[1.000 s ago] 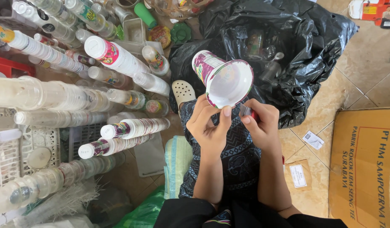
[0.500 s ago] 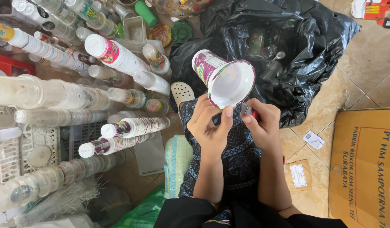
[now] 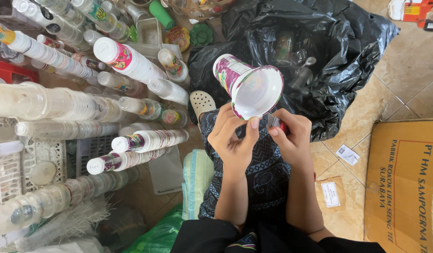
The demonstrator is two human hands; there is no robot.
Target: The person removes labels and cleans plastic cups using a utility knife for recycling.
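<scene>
Plainly, much stays out of our sight: the small red and silver object (image 3: 277, 122) pinched in our right hand (image 3: 291, 138) is mostly covered by the fingers, so we cannot tell what it is. Our left hand (image 3: 233, 140) grips one plastic cup (image 3: 249, 86) by its lower rim, thumb pressed to the edge; the cup lies tilted, white inside facing us, held above our lap and in front of the black bin bag (image 3: 329, 51). Right-hand fingertips close on the small object just beside the cup's rim, touching or nearly touching it; we cannot say which. Inside the bag a few clear containers show dimly, too dark to count. One pale sandal (image 3: 201, 104) peeks out past our patterned skirt (image 3: 268, 178), partly hidden by the knee.

To our left we count two stacks of printed cups (image 3: 146, 140) lying near the knee, and at least five longer stacks of clear and white cups (image 3: 61, 105) beyond them, several cut off by the frame's edge. One white slotted basket (image 3: 10, 164) sits at the far left, also cut off. On the right one flat cardboard sheet (image 3: 404, 187) runs out of frame, with two small paper labels (image 3: 340, 173) on the tiled floor (image 3: 413, 79) between it and our skirt. Open tile lies only on that right side; the left is crowded right up to our leg.
</scene>
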